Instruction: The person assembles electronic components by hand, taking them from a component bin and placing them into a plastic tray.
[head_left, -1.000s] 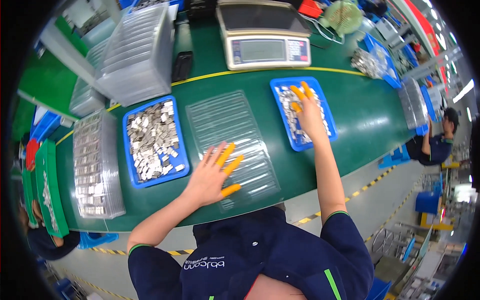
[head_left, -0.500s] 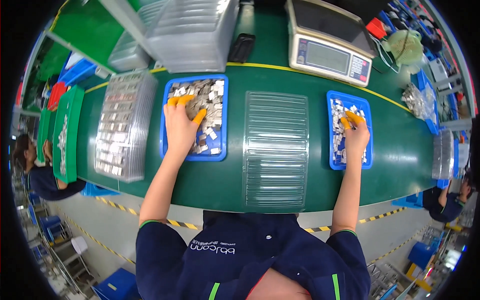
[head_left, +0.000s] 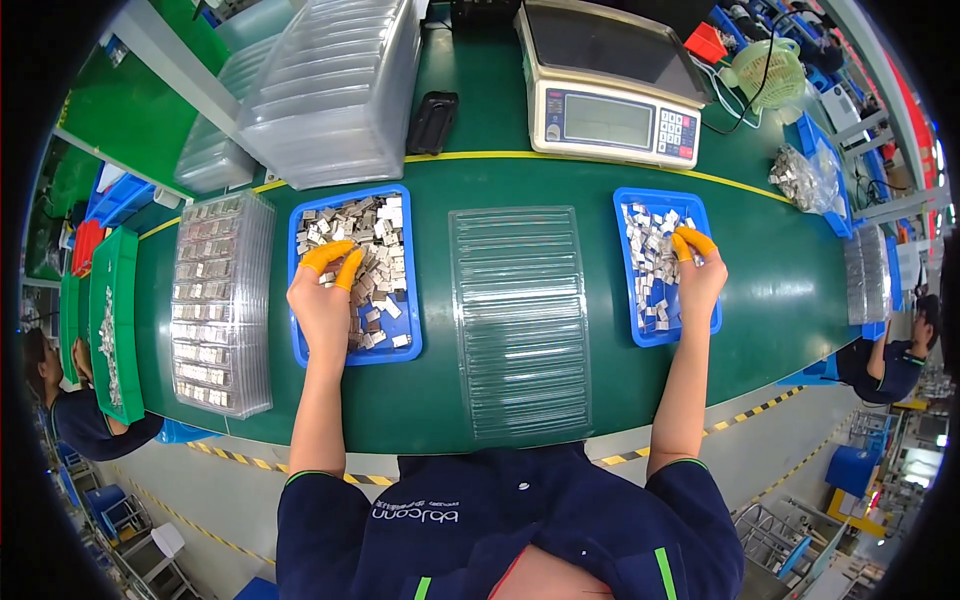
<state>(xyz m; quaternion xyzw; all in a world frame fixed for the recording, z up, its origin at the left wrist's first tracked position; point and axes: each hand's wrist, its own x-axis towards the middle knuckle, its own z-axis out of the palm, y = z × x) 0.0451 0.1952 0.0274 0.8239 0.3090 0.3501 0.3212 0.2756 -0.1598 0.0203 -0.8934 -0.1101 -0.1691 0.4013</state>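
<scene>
A blue tray (head_left: 407, 300) on the left holds a heap of small silvery metal pieces (head_left: 377, 262). Over its left half is my left hand (head_left: 322, 305), with yellow cots on the fingers and thumb; their tips meet among the pieces, and what they pinch is hidden. On the right, a narrower blue tray (head_left: 712, 212) carries small white-and-silver pieces (head_left: 648, 245). My right hand (head_left: 703, 280), also in yellow cots, has thumb and finger pressed together above these pieces; anything between them is too small to make out. Between the trays lies a clear ribbed plastic tray (head_left: 520, 320).
Filled clear trays (head_left: 215, 300) are stacked at left, beside a green bin (head_left: 122, 330). Farther back stand a tall stack of clear trays (head_left: 330, 100), a black holder (head_left: 433, 122) and a weighing scale (head_left: 615, 115). Co-workers sit at both sides, including one person (head_left: 895, 365) at right.
My left hand's spread fingers have drawn together over the metal pieces. My right hand stays pinched over its tray. The whole view has shifted slightly.
</scene>
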